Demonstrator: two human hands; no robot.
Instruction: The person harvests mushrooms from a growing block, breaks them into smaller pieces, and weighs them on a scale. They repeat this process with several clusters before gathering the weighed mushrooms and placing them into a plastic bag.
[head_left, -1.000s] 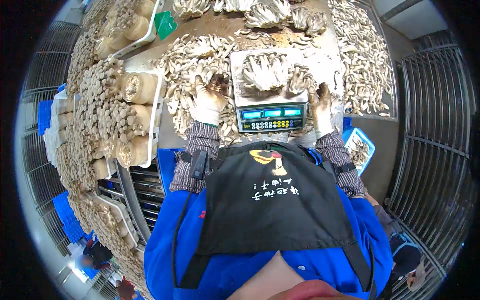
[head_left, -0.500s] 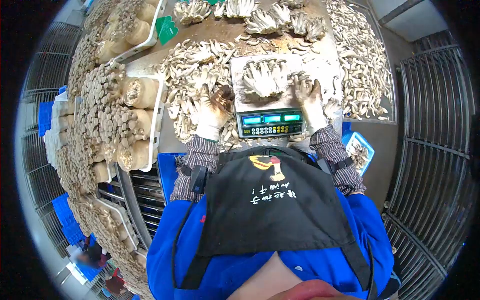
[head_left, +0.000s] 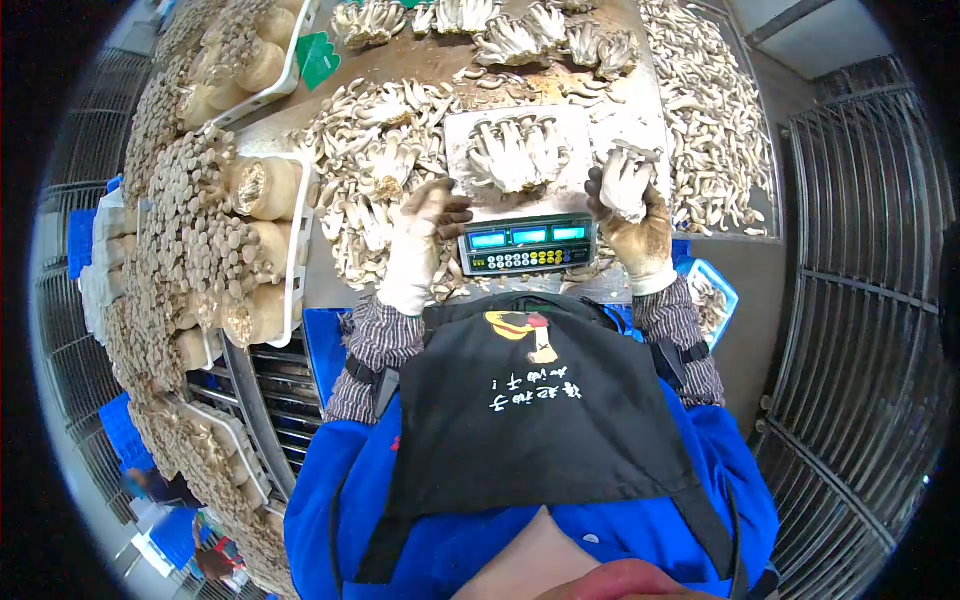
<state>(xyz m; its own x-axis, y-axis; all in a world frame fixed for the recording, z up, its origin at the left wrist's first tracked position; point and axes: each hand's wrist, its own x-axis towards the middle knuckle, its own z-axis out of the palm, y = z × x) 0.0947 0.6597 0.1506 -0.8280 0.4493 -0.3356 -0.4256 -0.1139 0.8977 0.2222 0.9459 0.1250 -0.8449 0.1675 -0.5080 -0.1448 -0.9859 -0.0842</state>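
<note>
A cluster of pale mushrooms [head_left: 516, 156] rests on the weighing plate [head_left: 560, 115] of a digital scale [head_left: 527, 246] with lit displays. My left hand [head_left: 418, 240], in a white glove with brown-stained fingers, is just left of the scale. Its fingers are apart and hold nothing. My right hand [head_left: 640, 240], gloved the same way, grips a small mushroom bunch [head_left: 627, 182] to the right of the plate. The bunch's caps point away from me. Loose mushrooms [head_left: 375, 165] are heaped beyond and left of my left hand.
More mushroom clusters [head_left: 510, 42] lie at the table's far side. To the right is a tray full of loose mushrooms [head_left: 705, 125], with a blue basket [head_left: 712, 300] lower down. Crates of mushroom bags [head_left: 265, 190] line the left. Metal racks [head_left: 870, 220] stand at right.
My right hand has turned palm up and now holds a small mushroom bunch beside the plate. My left hand has shifted slightly toward me, its fingers spreading. The cluster stays on the scale.
</note>
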